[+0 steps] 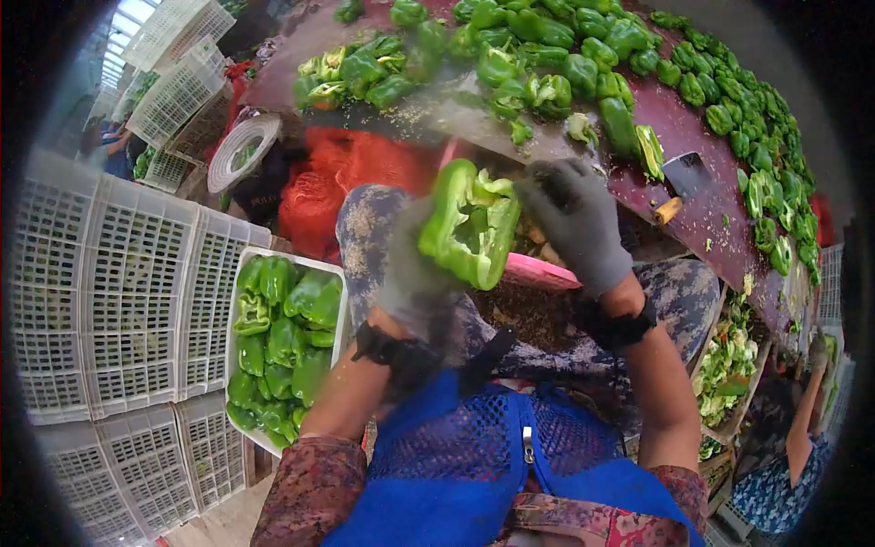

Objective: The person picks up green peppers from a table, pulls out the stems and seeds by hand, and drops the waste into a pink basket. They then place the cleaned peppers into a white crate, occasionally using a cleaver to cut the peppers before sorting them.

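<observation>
A cut green pepper (470,225), its hollow inside facing up, is held in my gloved left hand (407,260), which is partly blurred. Just right of the pepper is my gloved right hand (576,214), its fingers curled in; what they hold, if anything, is hidden. Below both hands is a pink container edge (540,272) with scraps beside it. A cleaver (686,173) with a wooden handle lies on the table to the right, near a halved pepper (650,151).
Many green peppers cover the dark red table (652,196). A white crate (341,296) of peppers stands at my left, beside stacked white crates (137,301). Red mesh sacks (342,182) lie ahead. Another person's arm (804,424) shows at the far right, near a scrap bin (726,374).
</observation>
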The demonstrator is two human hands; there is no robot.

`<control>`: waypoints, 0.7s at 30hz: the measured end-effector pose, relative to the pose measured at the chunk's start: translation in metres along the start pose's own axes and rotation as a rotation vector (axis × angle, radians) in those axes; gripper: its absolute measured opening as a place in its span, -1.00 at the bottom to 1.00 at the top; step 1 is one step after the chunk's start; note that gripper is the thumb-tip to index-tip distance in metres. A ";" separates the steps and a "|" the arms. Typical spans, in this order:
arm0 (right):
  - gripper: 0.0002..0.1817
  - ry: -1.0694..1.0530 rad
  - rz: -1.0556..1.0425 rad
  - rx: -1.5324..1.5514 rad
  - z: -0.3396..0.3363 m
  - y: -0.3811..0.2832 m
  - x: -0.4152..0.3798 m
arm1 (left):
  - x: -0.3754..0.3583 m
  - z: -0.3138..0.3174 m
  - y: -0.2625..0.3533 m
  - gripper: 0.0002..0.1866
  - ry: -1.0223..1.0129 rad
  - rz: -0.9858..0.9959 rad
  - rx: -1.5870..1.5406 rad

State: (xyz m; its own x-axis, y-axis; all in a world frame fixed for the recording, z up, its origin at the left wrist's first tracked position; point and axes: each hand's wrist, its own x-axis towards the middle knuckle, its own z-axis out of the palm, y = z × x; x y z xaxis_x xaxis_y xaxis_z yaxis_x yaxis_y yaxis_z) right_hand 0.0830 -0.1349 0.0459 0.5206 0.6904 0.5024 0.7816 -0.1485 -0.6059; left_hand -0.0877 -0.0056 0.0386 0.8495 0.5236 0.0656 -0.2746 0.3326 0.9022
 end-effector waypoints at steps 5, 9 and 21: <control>-0.55 -0.038 -0.134 -0.161 0.002 -0.040 0.001 | 0.002 0.004 0.002 -0.66 0.099 -0.108 -0.343; -0.64 -0.024 -0.052 -0.065 0.002 -0.047 0.001 | -0.002 -0.003 0.001 -0.61 0.052 0.149 0.262; -0.61 0.029 0.186 0.228 0.000 0.005 0.001 | 0.003 -0.010 -0.003 -0.69 0.062 0.125 0.099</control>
State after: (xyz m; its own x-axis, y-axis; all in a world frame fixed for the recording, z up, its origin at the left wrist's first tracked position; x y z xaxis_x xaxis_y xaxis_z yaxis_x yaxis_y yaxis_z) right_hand 0.0871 -0.1352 0.0434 0.6596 0.6453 0.3854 0.5763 -0.1052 -0.8104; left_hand -0.0884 0.0025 0.0319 0.7810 0.6046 0.1565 -0.3285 0.1846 0.9263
